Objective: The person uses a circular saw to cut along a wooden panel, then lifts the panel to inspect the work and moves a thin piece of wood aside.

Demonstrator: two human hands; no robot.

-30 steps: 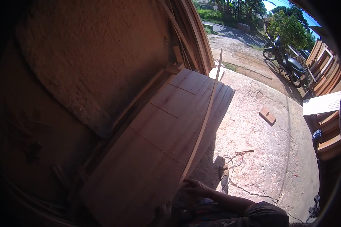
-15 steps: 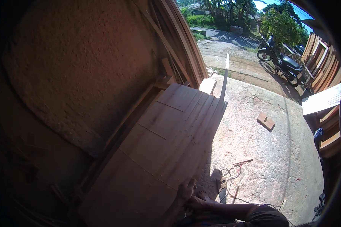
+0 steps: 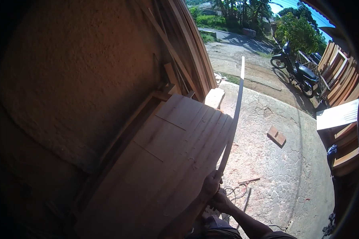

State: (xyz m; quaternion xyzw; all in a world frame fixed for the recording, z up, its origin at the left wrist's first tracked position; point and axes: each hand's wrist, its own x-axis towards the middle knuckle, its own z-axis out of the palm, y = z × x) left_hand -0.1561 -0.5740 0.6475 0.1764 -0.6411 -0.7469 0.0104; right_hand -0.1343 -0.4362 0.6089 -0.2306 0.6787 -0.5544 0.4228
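Note:
A long, thin wooden strip point(image 3: 238, 99) rises from my hands toward the sunlit yard, along the right edge of a workbench-high wooden panel point(image 3: 163, 159). My left hand point(image 3: 211, 185) is closed round the strip near its lower end, over the panel's right edge. Just below and to the right, my right hand point(image 3: 223, 202) is closed at the strip's lower part; its fingers are dark and partly hidden. The panel is made of boards, with thin straight sticks or lines across it and small shavings on top.
Tall planks point(image 3: 191, 44) lean on the rough wall point(image 3: 87, 79) at the left. A notched wood block point(image 3: 276, 136), a small stick point(image 3: 249, 180) and a cable point(image 3: 235, 193) lie on the concrete floor point(image 3: 283, 175). A motorcycle point(image 3: 297, 69) stands outside, near more stacked timber point(image 3: 343, 79).
Both hands have moved up and forward along the panel's right edge. More of the strip now shows, standing clear of the panel's edge. The view has shifted slightly.

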